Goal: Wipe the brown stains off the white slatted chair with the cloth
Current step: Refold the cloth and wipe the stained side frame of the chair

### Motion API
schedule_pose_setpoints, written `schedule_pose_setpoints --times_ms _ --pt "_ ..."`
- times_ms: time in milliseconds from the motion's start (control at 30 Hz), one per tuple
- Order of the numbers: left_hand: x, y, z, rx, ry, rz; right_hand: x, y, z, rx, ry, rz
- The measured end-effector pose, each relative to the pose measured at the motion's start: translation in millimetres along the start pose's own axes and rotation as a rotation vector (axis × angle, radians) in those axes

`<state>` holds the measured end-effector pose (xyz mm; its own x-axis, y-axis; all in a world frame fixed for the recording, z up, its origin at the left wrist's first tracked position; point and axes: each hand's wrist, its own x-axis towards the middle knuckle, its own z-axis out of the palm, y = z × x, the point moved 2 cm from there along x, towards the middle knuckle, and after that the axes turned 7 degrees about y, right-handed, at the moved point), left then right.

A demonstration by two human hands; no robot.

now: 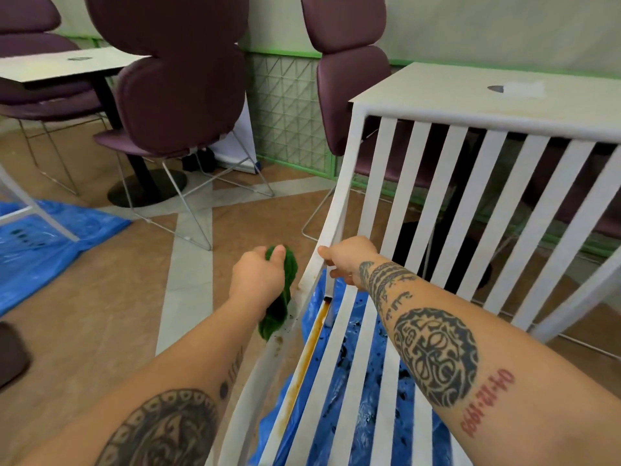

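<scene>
The white slatted chair (437,183) stands in front of me, its seat slats running toward me and its back upright. A brown stain (311,348) runs along the leftmost seat slat, with small brown specks on the left frame rail. My left hand (257,275) grips a crumpled green cloth (280,297) just left of the rail, where the seat meets the back. My right hand (346,260) holds the chair's left frame post, fingers curled round it.
Blue plastic sheeting (363,398) lies under the chair, and more blue sheeting (50,240) on the floor at left. Purple chairs (174,82) on wire legs and a white table (67,65) stand behind. Another white table (504,95) is beyond the chair back.
</scene>
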<state>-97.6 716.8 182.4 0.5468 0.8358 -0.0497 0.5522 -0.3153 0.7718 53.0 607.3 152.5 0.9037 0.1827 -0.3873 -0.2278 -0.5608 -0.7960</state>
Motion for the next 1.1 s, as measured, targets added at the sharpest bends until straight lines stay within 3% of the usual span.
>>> schedule_pose_setpoints --times_ms 167,400,567,900,1000,1100 --pt "-3.4 23.6 24.7 0.052 -0.323 0.161 1.8 8.0 -3.0 0.083 -0.095 0.099" --pt "-10.6 21.5 34.2 0.376 -0.322 0.291 -6.5 9.0 -6.3 0.184 -0.126 0.222" --pt "-30.5 19.2 11.1 0.588 -0.39 0.317 -15.7 1.8 -0.5 0.11 -0.025 0.139" --pt "-70.4 2.0 -50.4 0.599 -0.552 0.187 -83.8 24.6 -38.2 0.076 0.0 0.049" --pt "-73.8 -5.1 -70.3 0.565 -0.474 0.193 -107.3 26.4 -40.6 0.121 -0.002 -0.094" --pt "-71.6 -4.5 -83.0 0.209 -0.24 0.116 -130.0 21.8 -34.9 0.143 -0.014 -0.243"
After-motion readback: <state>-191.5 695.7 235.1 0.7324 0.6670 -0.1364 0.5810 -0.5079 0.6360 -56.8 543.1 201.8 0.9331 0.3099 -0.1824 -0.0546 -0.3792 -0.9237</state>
